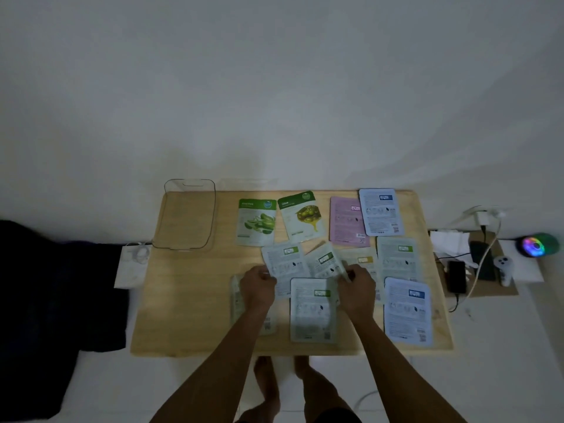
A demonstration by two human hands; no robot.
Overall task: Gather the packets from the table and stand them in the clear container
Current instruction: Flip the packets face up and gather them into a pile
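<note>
Several flat packets lie spread over the wooden table (189, 315). My left hand (258, 287) grips the left edge of a pale green packet (282, 264) near the table's middle. My right hand (356, 288) pinches a second pale green packet (323, 259) that sits tilted beside the first. Another pale packet (312, 309) lies between my wrists, and one more (236, 300) is partly hidden under my left forearm. The clear container (187, 213) stands at the table's far left corner with nothing in it.
At the back lie an aloe packet (257, 222), an olive packet (302, 216), a pink one (346, 222) and a blue one (381, 212). Further packets (407, 311) cover the right side. Phones, cables and a glowing speaker (534, 245) sit right of the table. A dark cloth (45, 300) lies left.
</note>
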